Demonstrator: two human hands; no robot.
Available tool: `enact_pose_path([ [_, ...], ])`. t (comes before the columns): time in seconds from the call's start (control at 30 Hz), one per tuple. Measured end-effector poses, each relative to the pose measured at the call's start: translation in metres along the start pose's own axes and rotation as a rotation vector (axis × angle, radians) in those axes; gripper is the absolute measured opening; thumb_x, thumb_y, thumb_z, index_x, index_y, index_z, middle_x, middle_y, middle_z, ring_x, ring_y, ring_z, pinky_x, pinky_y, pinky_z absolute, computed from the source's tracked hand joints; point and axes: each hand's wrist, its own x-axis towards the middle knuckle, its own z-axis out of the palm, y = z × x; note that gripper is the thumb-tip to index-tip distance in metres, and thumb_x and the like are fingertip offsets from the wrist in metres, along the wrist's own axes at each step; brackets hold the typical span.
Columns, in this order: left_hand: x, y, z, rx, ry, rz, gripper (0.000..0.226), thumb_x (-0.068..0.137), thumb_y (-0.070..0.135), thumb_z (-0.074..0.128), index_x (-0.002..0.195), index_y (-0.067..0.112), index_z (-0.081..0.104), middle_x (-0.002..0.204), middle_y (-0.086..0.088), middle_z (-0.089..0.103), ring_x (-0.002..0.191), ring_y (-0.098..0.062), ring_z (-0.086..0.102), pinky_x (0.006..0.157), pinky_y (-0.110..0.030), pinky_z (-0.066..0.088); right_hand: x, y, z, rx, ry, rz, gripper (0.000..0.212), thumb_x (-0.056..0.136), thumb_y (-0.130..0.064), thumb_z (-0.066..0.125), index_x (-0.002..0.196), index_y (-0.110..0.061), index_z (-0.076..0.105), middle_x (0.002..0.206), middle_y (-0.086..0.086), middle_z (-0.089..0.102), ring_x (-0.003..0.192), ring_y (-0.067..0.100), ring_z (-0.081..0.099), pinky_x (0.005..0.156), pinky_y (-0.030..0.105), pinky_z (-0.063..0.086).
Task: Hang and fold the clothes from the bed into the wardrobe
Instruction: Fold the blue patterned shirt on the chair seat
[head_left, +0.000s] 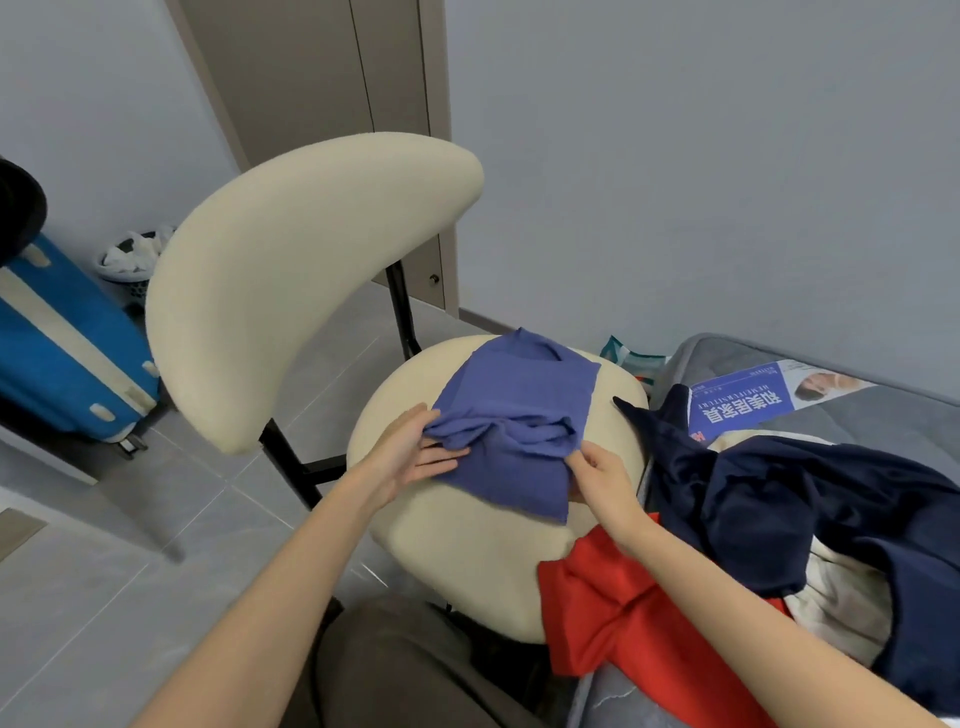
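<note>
- The left fingertips (451, 456) slip under the bunched fold of the blue-violet garment (519, 395), so we cannot see how far they reach.
- The right hand (602, 480) shows us its back; its fingers curl in and nip the cloth at the fold's right end, with the tips hidden.
- The left hand (413, 454) holds the fold's left end, thumb on top and fingers fairly straight beneath it.
- That garment lies on the chair seat (467, 551), centre of the frame, partly folded; its near flap is flat and its middle is rumpled into soft ridges.
- The thin knit drapes limply; we cannot tell what kind of garment it is.
- The chair is padded in a cream, nubbly fabric, with a rounded seat and a curved, crescent-like backrest (291, 280) on thin black legs.
- At lower right a heap sits on the grey mattress (872, 421): a navy garment (779, 499), a red garment (613, 618) and a cream cloth (841, 597), overlapping so that their outlines are lost.
- A glossy printed sheet (753, 397) lies on the mattress beyond the heap, partly covered by the navy cloth.
- A hard blue suitcase (67, 353) is cut off by the left edge, with a small mesh basket (130, 262) behind it.
- Our own dark trousers (405, 675) fill the bottom centre, above smooth grey floor tiles (130, 571).
</note>
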Motion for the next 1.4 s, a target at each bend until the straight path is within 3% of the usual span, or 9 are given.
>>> enact_pose_path([
  [0.17,0.021,-0.018,0.019,0.344,0.020,0.314,0.059,0.097,0.023,0.047,0.149,0.036,0.020,0.122,0.015,0.058,0.114,-0.007,0.053,0.098,-0.027,0.039,0.020,-0.004,-0.004,-0.317,0.137,0.011,0.056,0.091,-0.022,0.058,0.141,-0.010,0.036,0.133,0.009,0.050,0.122,0.031,0.049,0.106,0.040,0.037],
  [0.37,0.049,-0.049,0.001,1.686,-0.142,0.547,0.091,0.083,-0.002,0.046,0.152,0.032,-0.003,0.159,0.009,-0.012,0.147,-0.017,-0.013,0.120,-0.042,-0.002,0.017,0.010,0.006,-1.093,-0.227,-0.425,0.083,0.085,-0.033,0.057,0.154,-0.016,0.014,0.162,0.006,0.005,0.149,0.027,0.004,0.119,0.035,0.003],
  [0.63,0.075,-0.044,0.002,1.979,-0.029,0.571,0.065,0.099,0.004,0.029,0.153,0.019,-0.001,0.161,0.001,0.000,0.148,-0.019,0.005,0.120,-0.035,-0.002,0.027,0.013,0.021,-1.376,-0.316,-0.280,0.064,0.100,-0.015,0.035,0.154,-0.016,0.002,0.162,0.011,-0.002,0.149,0.029,0.004,0.120,0.035,0.002],
  [0.77,0.057,-0.040,-0.001,1.804,-0.065,0.482,0.060,0.094,0.005,0.034,0.150,0.023,0.026,0.156,0.001,0.027,0.141,-0.020,0.029,0.115,-0.032,0.022,0.027,-0.008,0.010,-1.157,-0.378,-0.193,0.052,0.094,-0.010,0.038,0.144,-0.022,0.042,0.150,0.004,0.040,0.136,0.027,0.038,0.111,0.036,0.031],
  [0.83,0.043,-0.033,-0.006,1.645,-0.100,0.403,0.039,0.089,0.013,0.039,0.119,0.023,0.060,0.124,-0.002,0.060,0.111,-0.024,0.054,0.087,-0.032,0.043,0.023,-0.018,0.002,-1.007,-0.364,-0.223,0.028,0.088,-0.010,0.043,0.092,-0.026,0.066,0.095,-0.003,0.068,0.095,0.025,0.059,0.083,0.037,0.046],
  [0.93,0.019,-0.021,-0.018,1.340,-0.113,0.327,0.022,0.078,0.023,0.046,0.057,0.017,0.040,0.061,0.000,0.047,0.062,-0.017,0.041,0.056,-0.031,0.027,0.011,-0.033,-0.006,-0.696,-0.363,-0.215,0.039,0.085,-0.005,0.048,0.055,-0.020,0.028,0.048,-0.007,0.031,0.051,0.009,0.031,0.055,0.033,0.028],
  [1.03,0.000,-0.012,-0.027,0.973,-0.045,0.312,0.025,0.077,0.025,0.052,0.056,0.015,0.045,0.055,0.001,0.050,0.056,-0.012,0.043,0.056,-0.028,0.033,0.003,-0.042,-0.009,-0.451,-0.274,-0.148,0.037,0.088,-0.008,0.048,0.057,-0.017,0.030,0.050,-0.010,0.030,0.047,0.006,0.027,0.051,0.026,0.022],
  [1.23,0.008,-0.021,-0.009,0.433,0.242,0.325,0.027,0.086,0.034,0.067,0.109,0.023,0.060,0.104,0.012,0.063,0.098,-0.010,0.059,0.077,-0.020,0.044,0.005,-0.024,-0.008,-0.368,0.078,0.084,0.010,0.090,-0.012,0.050,0.093,-0.006,0.056,0.079,0.003,0.058,0.080,0.026,0.055,0.066,0.032,0.037],
  [1.4,0.017,-0.054,0.004,0.488,0.249,0.117,0.032,0.089,0.044,0.061,0.112,0.024,0.052,0.123,0.000,0.056,0.106,-0.019,0.054,0.093,-0.031,0.043,-0.006,-0.004,0.009,-0.518,0.060,0.219,0.065,0.090,-0.017,0.055,0.144,-0.001,0.022,0.134,0.024,0.044,0.122,0.040,0.045,0.100,0.038,0.036],
])
